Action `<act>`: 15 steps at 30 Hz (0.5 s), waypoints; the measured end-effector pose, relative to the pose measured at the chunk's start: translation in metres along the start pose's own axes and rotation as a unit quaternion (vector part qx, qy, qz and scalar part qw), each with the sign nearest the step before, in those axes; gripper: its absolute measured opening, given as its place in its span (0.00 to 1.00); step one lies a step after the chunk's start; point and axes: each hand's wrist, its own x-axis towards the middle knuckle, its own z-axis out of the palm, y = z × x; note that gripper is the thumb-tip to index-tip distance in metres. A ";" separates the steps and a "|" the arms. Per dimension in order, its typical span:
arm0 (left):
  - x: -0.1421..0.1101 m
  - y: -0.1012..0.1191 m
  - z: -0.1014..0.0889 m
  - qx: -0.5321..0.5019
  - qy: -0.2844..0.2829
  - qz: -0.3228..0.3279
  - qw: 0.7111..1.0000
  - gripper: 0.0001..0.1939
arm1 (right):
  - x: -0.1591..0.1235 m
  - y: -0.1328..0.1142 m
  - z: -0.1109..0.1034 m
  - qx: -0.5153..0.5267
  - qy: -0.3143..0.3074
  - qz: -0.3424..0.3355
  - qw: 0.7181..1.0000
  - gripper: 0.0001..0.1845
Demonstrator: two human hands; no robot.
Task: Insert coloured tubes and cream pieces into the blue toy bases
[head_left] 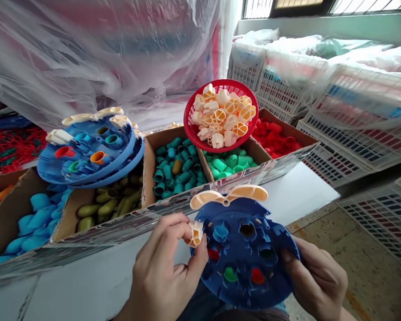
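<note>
Just above the person's lap, the left hand (162, 267) pinches a small cream-and-orange plastic piece (196, 234) between thumb and fingers, holding it against the rim of a blue plastic disc (243, 263). The right hand (316, 278) has its fingers curled around the disc's opposite edge, gripping it firmly. A cream winged piece (229, 196) sits at the disc's upper rim, and teal, red and green inserts show in its sockets. Beyond, on a white table (87, 290), cardboard boxes stand side by side, holding sky-blue (33, 218), olive (108, 205), teal (175, 167), mint-green (227, 160) and red (276, 138) plastic parts. A stack of loaded blue discs (90, 151) leans on the boxes at left, and a tilted red basket (220, 89) of cream pieces rests on them at centre. Farther right, white plastic crates (354, 142) stand stacked under plastic sheeting (103, 44).
</note>
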 end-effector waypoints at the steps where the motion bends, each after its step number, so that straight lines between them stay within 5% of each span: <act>1: -0.001 0.000 -0.001 -0.005 -0.006 -0.004 1.000 0.11 | 0.001 -0.001 -0.002 -0.006 0.000 -0.006 1.000 0.18; 6: -0.009 -0.005 -0.003 -0.086 -0.075 -0.046 0.992 0.09 | 0.003 -0.002 -0.009 -0.005 0.008 -0.014 1.000 0.19; 9: -0.013 -0.010 -0.003 -0.170 -0.104 -0.164 0.966 0.08 | 0.003 -0.003 -0.010 0.002 -0.001 -0.019 1.000 0.20; 12: -0.012 -0.014 -0.006 -0.298 -0.128 -0.315 0.892 0.22 | 0.004 -0.007 -0.010 0.015 -0.022 -0.029 0.999 0.21; 15: -0.008 -0.015 -0.012 -0.419 -0.197 -0.364 0.808 0.24 | 0.008 -0.011 -0.011 0.027 -0.046 -0.040 0.998 0.22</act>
